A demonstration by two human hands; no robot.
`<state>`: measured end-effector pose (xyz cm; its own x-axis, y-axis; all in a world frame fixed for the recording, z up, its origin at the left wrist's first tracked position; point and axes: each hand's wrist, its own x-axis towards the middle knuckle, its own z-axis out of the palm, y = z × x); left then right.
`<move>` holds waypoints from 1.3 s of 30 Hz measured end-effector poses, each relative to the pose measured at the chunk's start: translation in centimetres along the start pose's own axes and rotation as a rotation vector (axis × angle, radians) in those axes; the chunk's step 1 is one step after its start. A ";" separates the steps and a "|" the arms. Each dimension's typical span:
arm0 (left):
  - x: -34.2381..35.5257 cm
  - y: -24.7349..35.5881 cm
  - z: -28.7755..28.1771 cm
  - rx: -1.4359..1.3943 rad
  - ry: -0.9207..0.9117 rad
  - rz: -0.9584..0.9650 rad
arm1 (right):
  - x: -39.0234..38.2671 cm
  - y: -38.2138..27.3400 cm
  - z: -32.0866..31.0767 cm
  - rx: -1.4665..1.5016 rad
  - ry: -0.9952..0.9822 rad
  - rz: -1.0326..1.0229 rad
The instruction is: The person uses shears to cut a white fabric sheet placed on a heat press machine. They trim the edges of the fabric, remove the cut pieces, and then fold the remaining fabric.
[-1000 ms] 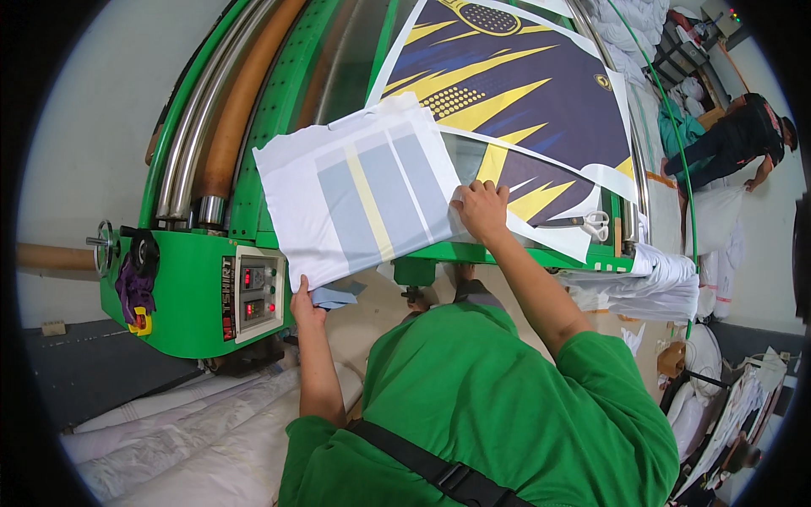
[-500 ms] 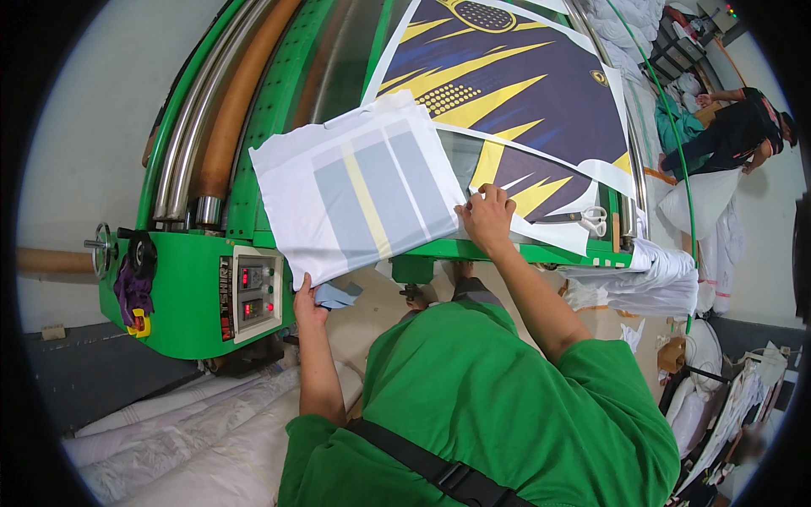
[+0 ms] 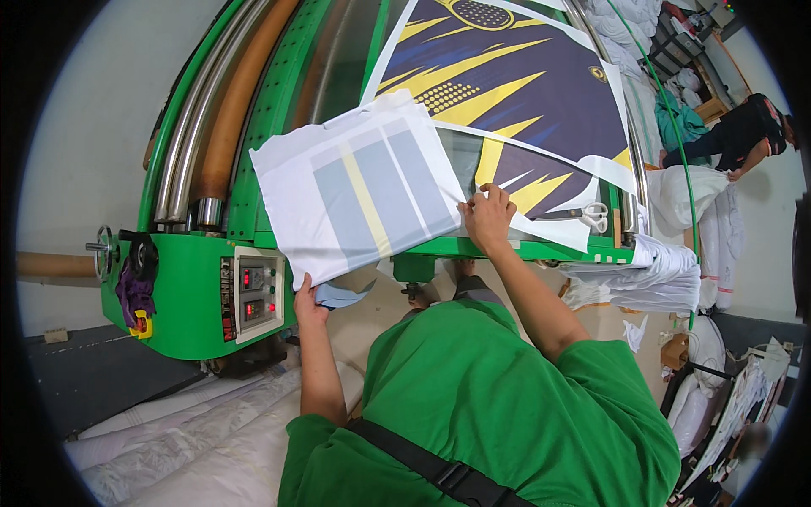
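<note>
A white fabric piece (image 3: 296,203) with a grey-blue block and a yellow stripe lies slanted across the near edge of the green machine's table. My left hand (image 3: 311,302) pinches its lower left corner, thumb on top. Below that hand hangs a light blue flap (image 3: 342,296); whether it belongs to the same piece, I cannot tell. At the right corner of the piece, my right hand (image 3: 489,218) closes its fingers on the edge. Just beyond lie printed fabric panels (image 3: 541,101) in dark navy and yellow. White-handled scissors (image 3: 595,217) rest to the right of my right hand.
Long rollers (image 3: 232,101) run along the machine's left side, above a control box (image 3: 258,296) with lit displays. White cloth (image 3: 650,279) hangs over the right end. Wrapped rolls (image 3: 211,448) lie at lower left. A co-worker (image 3: 735,139) bends over a white sack (image 3: 684,194) at right.
The blue flap under my left hand has swung out a little to the right. At the right, the co-worker has lowered an arm to the white sack. My hands stay nearly still.
</note>
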<state>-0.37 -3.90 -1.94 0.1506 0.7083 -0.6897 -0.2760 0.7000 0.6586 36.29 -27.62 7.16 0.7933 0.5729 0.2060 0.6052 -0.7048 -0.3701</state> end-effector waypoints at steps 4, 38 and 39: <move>-0.6 0.3 0.3 0.002 0.020 0.015 | -0.1 -0.3 -0.8 -0.007 -0.017 0.048; -12.2 -15.6 7.7 1.396 -0.761 0.121 | 1.0 27.5 -15.1 -0.272 -0.430 -0.291; -12.6 -17.7 7.8 1.375 -0.856 0.149 | 1.4 27.8 -14.9 -0.282 -0.436 -0.347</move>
<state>10.05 -24.53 -2.59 0.7860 0.2852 -0.5486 0.6032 -0.1592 0.7815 55.25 -52.66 10.66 0.4828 0.8646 -0.1394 0.8645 -0.4959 -0.0819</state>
